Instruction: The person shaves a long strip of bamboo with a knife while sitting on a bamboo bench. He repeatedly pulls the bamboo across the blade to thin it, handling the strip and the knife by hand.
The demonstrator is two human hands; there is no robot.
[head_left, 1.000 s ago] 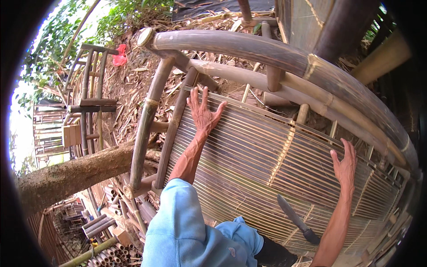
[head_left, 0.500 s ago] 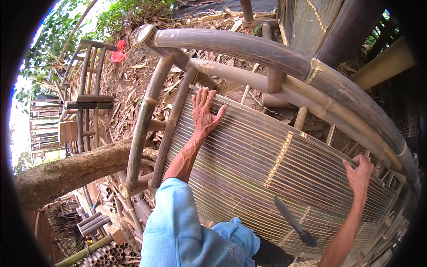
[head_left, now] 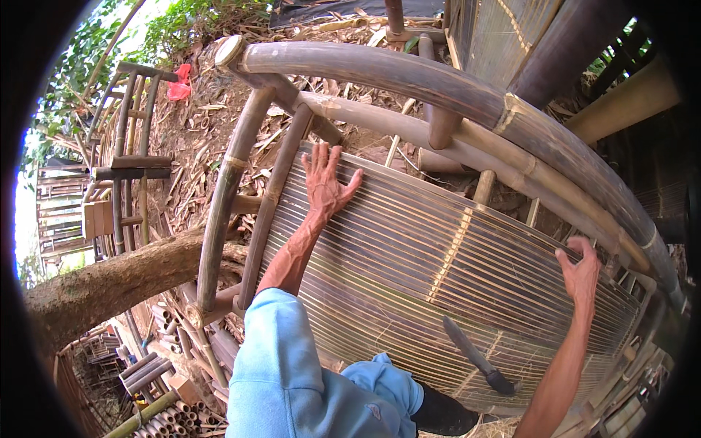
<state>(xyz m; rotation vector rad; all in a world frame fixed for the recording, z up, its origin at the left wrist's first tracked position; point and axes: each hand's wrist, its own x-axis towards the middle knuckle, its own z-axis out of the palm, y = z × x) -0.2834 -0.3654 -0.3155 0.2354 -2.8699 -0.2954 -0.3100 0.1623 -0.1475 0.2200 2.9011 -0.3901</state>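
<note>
A slatted bamboo seat panel [head_left: 387, 241], made of thin dark strips with pale gaps, lies within a bamboo bench frame [head_left: 350, 66]. My left hand [head_left: 326, 182] rests flat on the panel's far left corner, fingers spread and pointing away from me. At the panel's far right edge, my right hand [head_left: 582, 270] has its fingers curled over the outermost strip, with the thumb on the near side; the fingertips are partly hidden. A knife [head_left: 471, 350] with a dark blade and black handle lies on the slats between my arms, touched by neither hand.
The thick curved bamboo backrest rail [head_left: 409, 80] arches beyond the panel. A tree trunk [head_left: 117, 274] stretches in from the left. Bundled bamboo pieces [head_left: 171, 420] lie at lower left, and another bamboo chair frame [head_left: 131, 160] stands at upper left. Dry leaves litter the soil.
The whole view has shifted slightly, so the bench appears a little further left and up. Both hands keep nearly the same places on the panel; the right fingers have moved slightly.
</note>
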